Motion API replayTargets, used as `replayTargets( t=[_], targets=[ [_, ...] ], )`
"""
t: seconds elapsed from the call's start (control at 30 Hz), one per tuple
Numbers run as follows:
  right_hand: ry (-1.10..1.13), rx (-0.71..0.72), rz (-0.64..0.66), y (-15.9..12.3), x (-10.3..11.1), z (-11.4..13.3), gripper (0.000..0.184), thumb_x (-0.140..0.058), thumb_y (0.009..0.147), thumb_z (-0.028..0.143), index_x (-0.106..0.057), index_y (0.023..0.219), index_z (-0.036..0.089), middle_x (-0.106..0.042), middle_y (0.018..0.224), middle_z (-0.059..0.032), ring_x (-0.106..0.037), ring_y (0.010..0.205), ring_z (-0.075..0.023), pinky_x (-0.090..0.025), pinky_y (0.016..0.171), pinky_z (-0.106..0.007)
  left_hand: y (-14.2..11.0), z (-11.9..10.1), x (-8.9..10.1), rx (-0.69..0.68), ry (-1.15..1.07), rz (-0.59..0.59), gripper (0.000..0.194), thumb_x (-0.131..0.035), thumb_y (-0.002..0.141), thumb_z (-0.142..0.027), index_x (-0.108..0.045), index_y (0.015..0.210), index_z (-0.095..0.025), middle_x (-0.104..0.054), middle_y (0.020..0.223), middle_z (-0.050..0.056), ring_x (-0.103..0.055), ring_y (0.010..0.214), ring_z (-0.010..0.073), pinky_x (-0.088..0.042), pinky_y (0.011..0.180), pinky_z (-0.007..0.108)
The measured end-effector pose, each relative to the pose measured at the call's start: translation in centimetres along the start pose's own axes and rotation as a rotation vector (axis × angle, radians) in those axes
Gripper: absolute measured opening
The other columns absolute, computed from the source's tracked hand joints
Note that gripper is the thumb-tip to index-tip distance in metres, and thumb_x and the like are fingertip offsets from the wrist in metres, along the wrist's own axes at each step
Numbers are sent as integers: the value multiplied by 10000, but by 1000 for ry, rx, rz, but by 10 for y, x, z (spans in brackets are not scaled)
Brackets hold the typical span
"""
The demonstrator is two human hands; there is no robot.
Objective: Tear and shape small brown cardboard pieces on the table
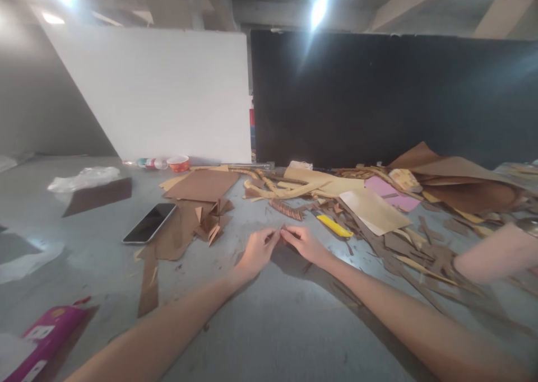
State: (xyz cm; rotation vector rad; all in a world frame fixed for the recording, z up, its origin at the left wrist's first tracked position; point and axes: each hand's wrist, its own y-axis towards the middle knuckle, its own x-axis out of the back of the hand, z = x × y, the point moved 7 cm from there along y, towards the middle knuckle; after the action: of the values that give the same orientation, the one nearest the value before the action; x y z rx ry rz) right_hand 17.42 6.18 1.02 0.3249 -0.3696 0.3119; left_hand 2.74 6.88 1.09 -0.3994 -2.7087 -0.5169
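Scraps of brown card (399,243) spread to the right of the yellow cutter (335,226), which serves here as the fixed mark. Left of that cutter, and slightly nearer the wearer, the left hand (257,251) and right hand (309,246) meet fingertip to fingertip. Each has thumb and forefinger pinched almost together on a small brown piece (284,228) (mostly hidden by the fingers, so its exact shape cannot be told).

As for progress, some shaping looks done: a ridged brown row (288,209) lies left of the cutter and a little beyond it, and folded brown pieces (212,222) cluster farther left. The piece in the fingers seems part-way through being worked. A flat brown sheet (202,185), well left of the cutter and farther off, looks unworked, so material apparently remains; how much is left cannot be counted. Another person's forearm (496,256) reaches in, well right of the cutter.
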Motion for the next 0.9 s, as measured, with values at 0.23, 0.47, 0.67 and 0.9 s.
replayTargets(
  t=[0.23,0.47,0.67,0.9],
  targets=[
    [-44,13,-46,-1,2,2,491,-525,1045,599,-573,752,207,-507,681,24,-460,667,-157,-324,635,-285,2,3,4,67,-46,-26,512,-543,975,-600,-724,765,-169,-731,748,51,-643,721,199,-457,681,281],
    [-44,18,-50,2,3,3,472,-507,1056,560,-514,729,221,-480,677,26,-455,664,-162,-333,628,-287,0,11,6,138,-86,-53,406,-650,913,-551,-796,824,-183,-786,812,57,-704,777,225,-493,718,297],
    [-87,88,-262,-3,13,7,211,-630,985,438,-579,974,234,-557,851,0,-536,769,-191,-446,721,-313,2,12,8,122,-115,-77,402,-656,906,-549,-815,855,-183,-791,820,62,-696,754,216,-489,708,296],
    [-147,172,-286,-5,17,15,157,-638,975,386,-645,1046,246,-534,942,-27,-555,828,-209,-494,790,-353,0,14,7,112,-92,-65,400,-664,914,-540,-826,831,-184,-767,734,47,-691,702,208,-483,659,283]
  ],
)
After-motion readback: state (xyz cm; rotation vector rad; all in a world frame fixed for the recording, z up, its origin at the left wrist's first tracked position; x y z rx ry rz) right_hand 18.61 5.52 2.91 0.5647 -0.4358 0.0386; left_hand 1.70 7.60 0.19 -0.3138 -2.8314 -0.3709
